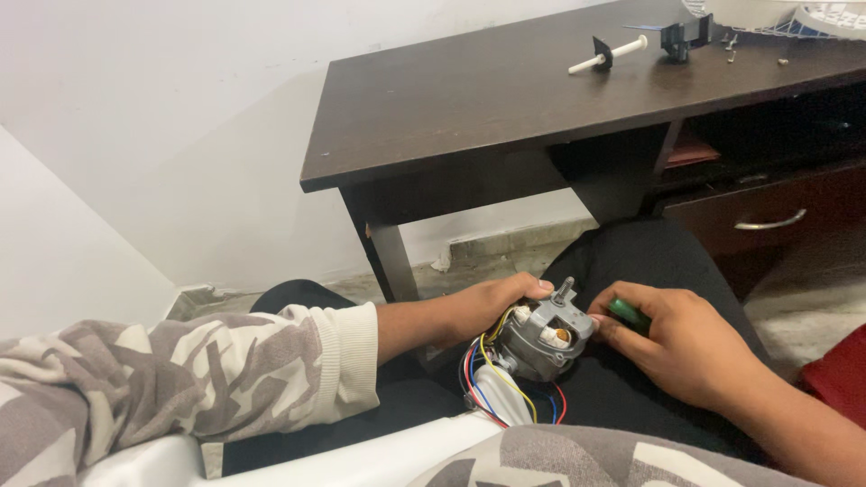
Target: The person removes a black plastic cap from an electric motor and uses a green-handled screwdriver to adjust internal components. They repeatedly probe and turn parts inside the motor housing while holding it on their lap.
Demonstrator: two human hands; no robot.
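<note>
A small grey electric motor (539, 341) with a metal shaft on top rests on my lap. Red, yellow, blue and black wires (487, 374) trail from it over a white part. My left hand (483, 308) grips the motor from the left side. My right hand (672, 338) holds a green-handled tool (624, 311), its tip at the motor's right side. The tool's shaft is hidden by my fingers.
A dark wooden desk (469, 108) stands ahead, with a drawer and metal handle (769, 223) at right. On it lie a white rod with a black piece (606, 54), a black part (678, 38), small screws (731, 43) and a white grille (812, 18). A white wall is at left.
</note>
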